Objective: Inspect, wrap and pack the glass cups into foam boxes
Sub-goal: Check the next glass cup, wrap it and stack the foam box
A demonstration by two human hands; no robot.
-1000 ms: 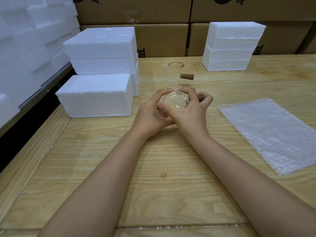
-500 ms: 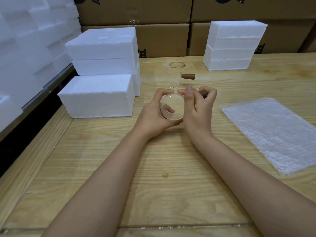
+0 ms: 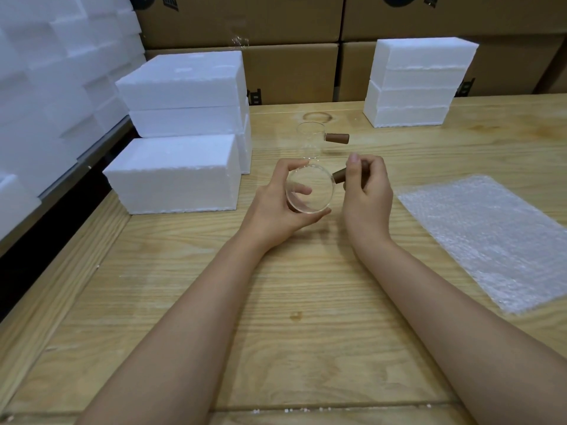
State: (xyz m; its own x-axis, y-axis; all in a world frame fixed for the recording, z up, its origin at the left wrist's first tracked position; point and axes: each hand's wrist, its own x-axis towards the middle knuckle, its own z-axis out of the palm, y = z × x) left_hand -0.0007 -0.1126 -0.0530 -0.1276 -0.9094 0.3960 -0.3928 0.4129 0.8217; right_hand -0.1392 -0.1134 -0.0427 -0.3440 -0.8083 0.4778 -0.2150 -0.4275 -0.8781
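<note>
A clear glass cup (image 3: 316, 196) with a brown wooden side handle is held above the wooden table (image 3: 276, 302), its round mouth turned toward me. My left hand (image 3: 276, 207) grips the glass body from the left and below. My right hand (image 3: 366, 191) pinches the wooden handle at the cup's right. A second glass cup (image 3: 310, 144) with a brown handle stands upright just behind. A bubble wrap sheet (image 3: 487, 234) lies flat at the right. White foam boxes (image 3: 175, 176) sit at the left.
More foam boxes are stacked behind the near one (image 3: 184, 90) and at the back right (image 3: 417, 81). Cardboard cartons (image 3: 291, 72) line the back wall. A wall of foam blocks (image 3: 46, 87) stands off the table's left edge.
The cup has been tipped so its mouth faces me. My right hand has slid off the glass body to the wooden handle. My left hand keeps its hold.
</note>
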